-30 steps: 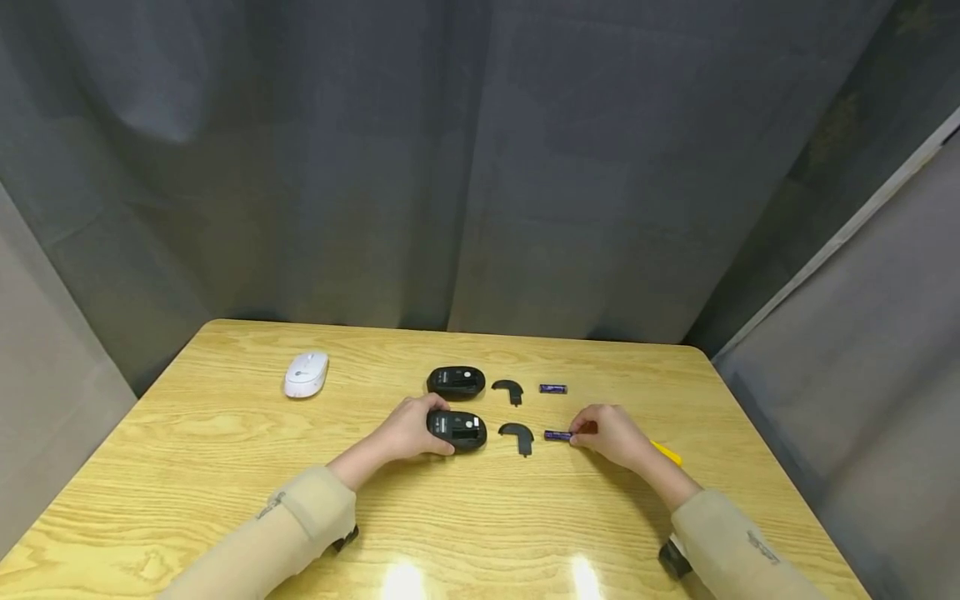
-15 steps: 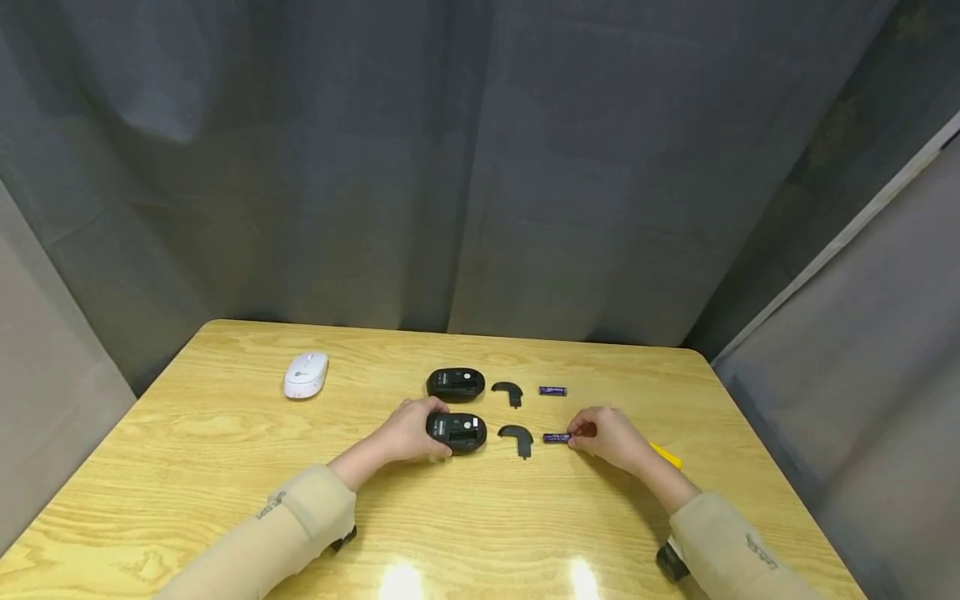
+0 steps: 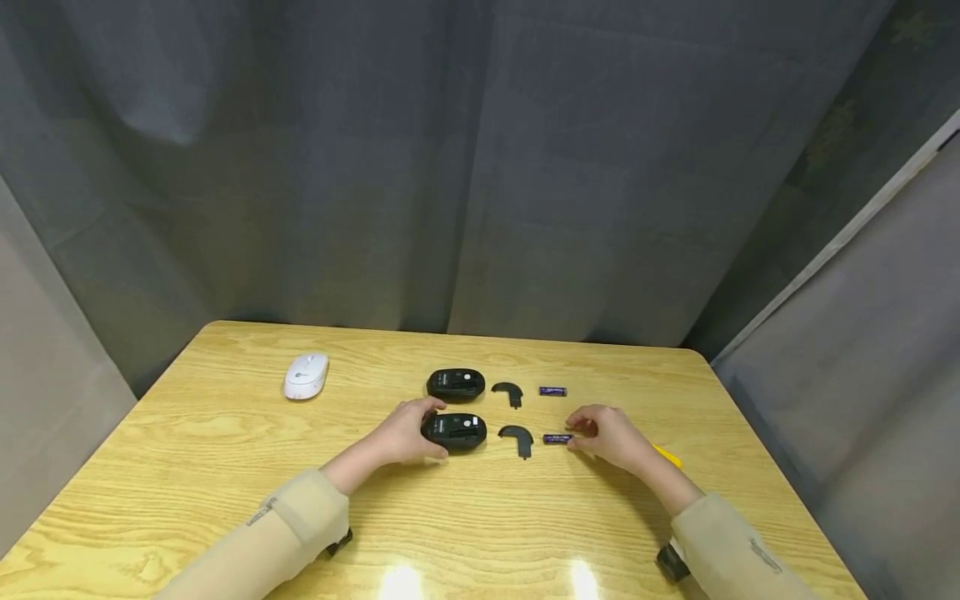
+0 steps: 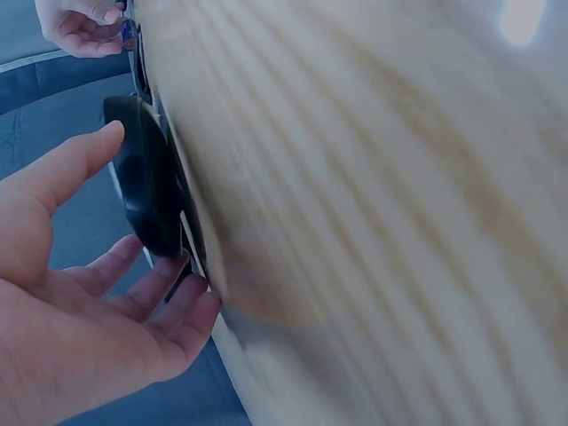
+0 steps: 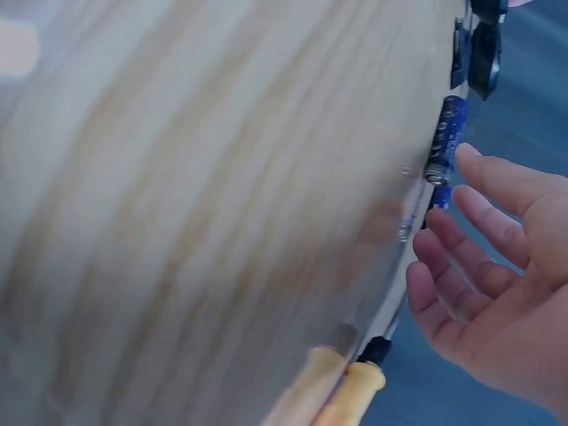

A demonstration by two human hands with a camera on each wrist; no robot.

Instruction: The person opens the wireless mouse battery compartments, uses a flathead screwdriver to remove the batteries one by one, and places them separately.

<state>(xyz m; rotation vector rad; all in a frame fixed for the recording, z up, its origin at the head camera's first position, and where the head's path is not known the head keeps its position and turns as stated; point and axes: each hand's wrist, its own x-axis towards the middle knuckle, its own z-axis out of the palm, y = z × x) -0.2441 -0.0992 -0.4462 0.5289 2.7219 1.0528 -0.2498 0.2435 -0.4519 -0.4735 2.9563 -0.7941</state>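
Two black computer mice lie upside down with their battery bays uncovered: a near mouse (image 3: pixel 454 431) and a far mouse (image 3: pixel 456 384). My left hand (image 3: pixel 405 433) is at the near mouse's left end, thumb and fingers spread around it; in the left wrist view its fingers are loose beside the mouse (image 4: pixel 146 182). To the right lie two black battery covers, one near (image 3: pixel 517 438) and one far (image 3: pixel 510 391). Beyond them are a near battery (image 3: pixel 557 439) and a far battery (image 3: pixel 552 391), both purple. By the near battery's right end, my right hand (image 3: pixel 611 437) has thumb and fingers parted.
A white mouse (image 3: pixel 306 377) stands upright on the left of the wooden table (image 3: pixel 465 517). Partly behind the right forearm is a yellow-handled tool (image 5: pixel 355 395). Grey curtains (image 3: pixel 480 167) hang behind the table's back edge.
My left hand has loosened from the near mouse and drawn slightly left. My right thumb and fingers have parted, letting go of the near battery, which lies in line with its cover.
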